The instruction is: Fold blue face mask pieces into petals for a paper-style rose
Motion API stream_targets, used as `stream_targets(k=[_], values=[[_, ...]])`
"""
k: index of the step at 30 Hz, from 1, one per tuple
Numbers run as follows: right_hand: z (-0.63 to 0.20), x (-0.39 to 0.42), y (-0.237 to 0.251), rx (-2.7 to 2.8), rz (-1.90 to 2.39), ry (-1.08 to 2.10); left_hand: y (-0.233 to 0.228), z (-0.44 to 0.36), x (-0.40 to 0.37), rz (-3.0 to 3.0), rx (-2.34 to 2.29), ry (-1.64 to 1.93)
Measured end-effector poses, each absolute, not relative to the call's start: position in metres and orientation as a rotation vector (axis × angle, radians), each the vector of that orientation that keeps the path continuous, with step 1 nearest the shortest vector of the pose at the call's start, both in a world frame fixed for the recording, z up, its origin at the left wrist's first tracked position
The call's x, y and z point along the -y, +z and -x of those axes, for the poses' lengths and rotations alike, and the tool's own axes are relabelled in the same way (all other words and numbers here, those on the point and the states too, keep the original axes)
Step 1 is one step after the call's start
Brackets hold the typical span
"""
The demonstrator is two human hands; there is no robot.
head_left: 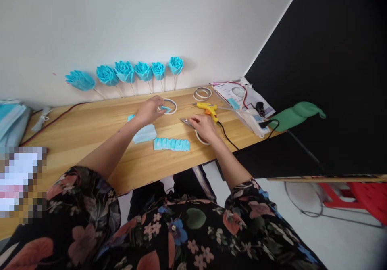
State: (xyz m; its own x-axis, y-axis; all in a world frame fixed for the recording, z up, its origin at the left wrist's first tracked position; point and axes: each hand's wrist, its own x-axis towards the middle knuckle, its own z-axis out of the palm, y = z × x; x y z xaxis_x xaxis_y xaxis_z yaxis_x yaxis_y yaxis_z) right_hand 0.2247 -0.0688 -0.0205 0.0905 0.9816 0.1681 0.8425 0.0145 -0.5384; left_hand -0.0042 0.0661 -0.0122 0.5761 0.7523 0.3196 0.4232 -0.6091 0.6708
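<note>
My left hand [150, 109] reaches forward and pinches a small blue piece [165, 108] lying inside a white ring [173, 105] on the wooden table [90, 137]. My right hand [204, 126] rests on the table over another white ring [200, 139], gripping scissors [186, 122] whose metal blades point left. A pleated blue strip [171, 144] and a light blue face mask [145, 134] lie between my arms. The yellow glue gun [208, 109] sits just beyond my right hand.
Several blue paper roses [133, 71] on sticks lean against the white wall. More rings [202, 93], papers and a white power strip [256, 122] lie at the right end. A mask stack [10, 118] sits far left. A green object [294, 114] and red stool [356, 199] are at right.
</note>
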Motion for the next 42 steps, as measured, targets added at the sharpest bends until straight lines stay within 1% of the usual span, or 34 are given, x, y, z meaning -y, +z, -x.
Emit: stream_targets(k=[2,5,7,16,23,27,34,42], values=[[-0.222,0.064,-0.029,1.759,1.864,0.348,-0.003,0.012,-0.050,-2.073,-1.018,0.917],[-0.219,0.061,-0.034,1.749,1.868,0.326,0.003,0.024,-0.022,-1.663,-1.070,0.924],[-0.218,0.061,-0.034,1.742,1.875,0.316,0.000,0.033,-0.010,-1.511,-1.032,0.938],[-0.214,0.060,-0.036,1.714,1.930,0.305,-0.020,0.055,0.003,-1.294,-0.985,0.981],[-0.219,0.057,-0.048,1.573,1.843,0.367,-0.022,0.054,0.013,-1.201,-0.964,0.974],[-0.207,0.065,-0.038,1.529,1.625,0.214,-0.015,0.052,0.019,-1.140,-0.968,0.895],[-0.159,0.069,0.000,1.829,1.095,-0.113,-0.001,0.052,0.029,-1.131,-0.923,0.819],[-0.135,0.054,-0.003,1.982,0.902,-0.326,0.002,0.050,0.030,-1.073,-0.899,0.852]])
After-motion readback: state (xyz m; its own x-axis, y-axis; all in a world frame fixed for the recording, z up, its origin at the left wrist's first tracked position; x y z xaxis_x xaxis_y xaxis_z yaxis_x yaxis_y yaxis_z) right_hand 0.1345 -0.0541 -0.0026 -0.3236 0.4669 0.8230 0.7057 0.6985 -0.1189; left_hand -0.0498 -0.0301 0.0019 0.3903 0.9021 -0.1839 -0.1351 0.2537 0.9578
